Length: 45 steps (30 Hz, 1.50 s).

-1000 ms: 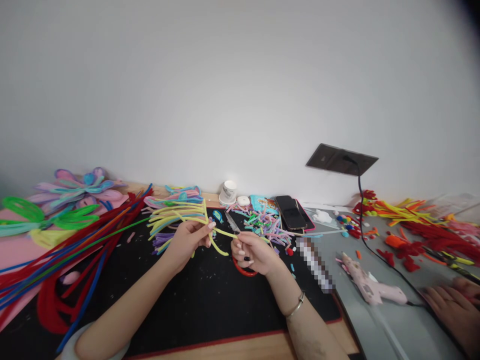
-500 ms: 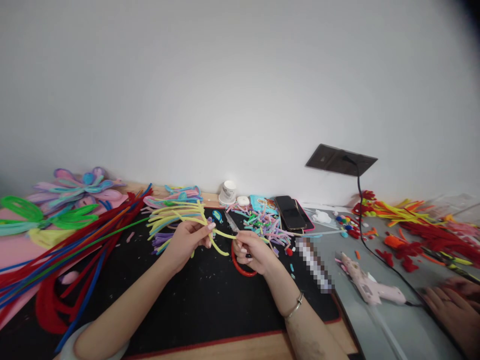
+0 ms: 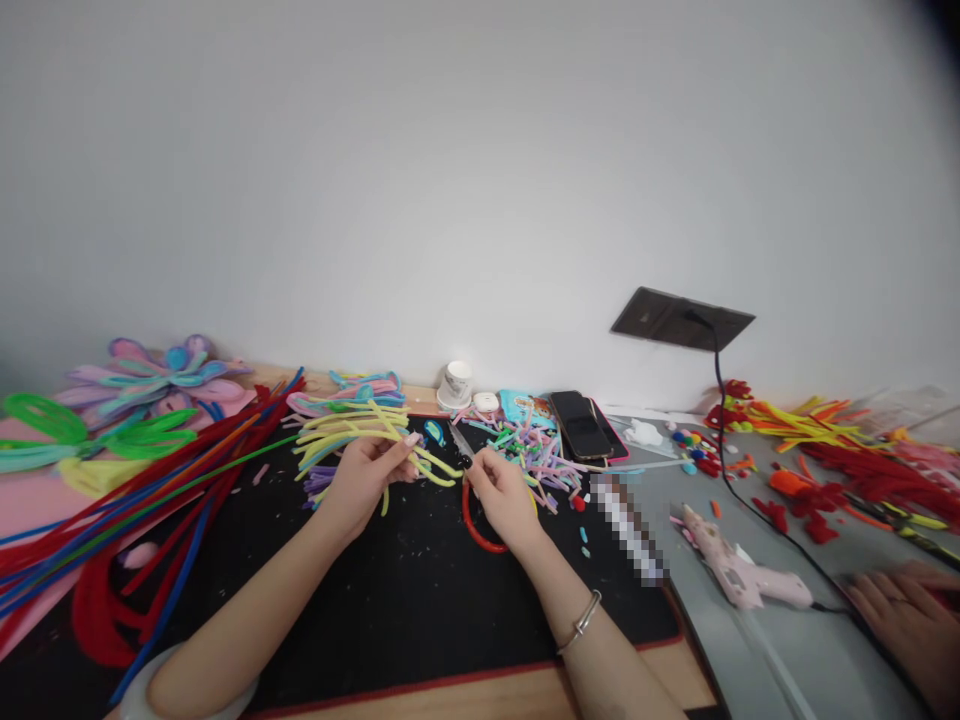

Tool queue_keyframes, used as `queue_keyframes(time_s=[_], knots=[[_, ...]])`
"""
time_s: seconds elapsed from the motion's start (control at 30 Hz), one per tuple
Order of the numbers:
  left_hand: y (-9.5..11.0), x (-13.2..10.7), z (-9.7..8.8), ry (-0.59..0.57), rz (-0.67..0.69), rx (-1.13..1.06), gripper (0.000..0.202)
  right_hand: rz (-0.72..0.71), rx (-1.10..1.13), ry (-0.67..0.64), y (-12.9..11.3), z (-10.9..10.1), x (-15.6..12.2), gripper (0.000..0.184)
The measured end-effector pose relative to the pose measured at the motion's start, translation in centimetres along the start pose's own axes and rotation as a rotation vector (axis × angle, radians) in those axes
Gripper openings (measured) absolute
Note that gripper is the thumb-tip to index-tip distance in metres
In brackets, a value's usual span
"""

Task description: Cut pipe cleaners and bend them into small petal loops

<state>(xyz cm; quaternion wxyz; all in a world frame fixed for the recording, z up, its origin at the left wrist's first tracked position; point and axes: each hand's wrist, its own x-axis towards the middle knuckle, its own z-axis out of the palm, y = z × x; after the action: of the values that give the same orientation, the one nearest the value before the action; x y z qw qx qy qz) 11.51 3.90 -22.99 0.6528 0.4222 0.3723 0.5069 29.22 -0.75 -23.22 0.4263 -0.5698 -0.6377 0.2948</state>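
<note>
Between the thumb and fingers of my left hand (image 3: 379, 475) are yellow pipe cleaners (image 3: 439, 468), pinched so that their ends stick out to the right. My right hand (image 3: 501, 490) is closed just beyond those ends, its fingertips over the middle of a pair of scissors; whatever they grip is hidden. The scissors' blade (image 3: 460, 438) points away toward the wall, and a red handle loop (image 3: 471, 520) shows below my right hand. Behind my left hand lies a bundle of yellow pipe cleaners (image 3: 330, 440), with purple ones (image 3: 321, 482) under it.
Cut pipe cleaner pieces (image 3: 525, 445) are heaped beside a phone (image 3: 581, 425). A paper cup (image 3: 455, 383) stands by the wall. Long red and blue stems (image 3: 187, 500) cross the left side. On the grey surface at right lie a glue gun (image 3: 739, 570) and another person's hand (image 3: 907, 610).
My right hand has shifted slightly left and turned, showing more of its back. The yellow strand that stretched to its fingers now ends beside them. My left hand keeps its pinch.
</note>
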Motion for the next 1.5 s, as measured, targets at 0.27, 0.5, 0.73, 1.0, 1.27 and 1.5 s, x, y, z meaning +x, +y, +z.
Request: queue_keyframes(time_s=[0.27,0.5,0.73,1.0,1.27,1.5], knots=[[-0.1,0.0,0.0,0.022,-0.028,-0.061,0.029,-0.226,-0.125,-0.047,-0.6,0.4,-0.6,0.004],[-0.1,0.0,0.1,0.028,-0.038,-0.07,0.03,-0.21,-0.204,-0.025,-0.2,0.4,-0.5,0.012],[0.0,-0.1,0.4,0.031,-0.025,-0.022,0.03,-0.191,-0.27,-0.034,0.0,0.7,-0.6,0.018],[-0.5,-0.4,0.3,-0.104,-0.087,0.058,0.028,-0.151,-0.147,0.024,-0.7,0.3,-0.6,0.01],[-0.9,-0.5,0.4,-0.174,-0.003,0.27,0.021,-0.144,-0.148,-0.183,-0.4,1.1,-0.8,0.023],[-0.4,-1.0,0.9,-0.195,0.064,0.364,0.019,-0.138,-0.149,-0.142,-0.4,1.2,-0.9,0.027]])
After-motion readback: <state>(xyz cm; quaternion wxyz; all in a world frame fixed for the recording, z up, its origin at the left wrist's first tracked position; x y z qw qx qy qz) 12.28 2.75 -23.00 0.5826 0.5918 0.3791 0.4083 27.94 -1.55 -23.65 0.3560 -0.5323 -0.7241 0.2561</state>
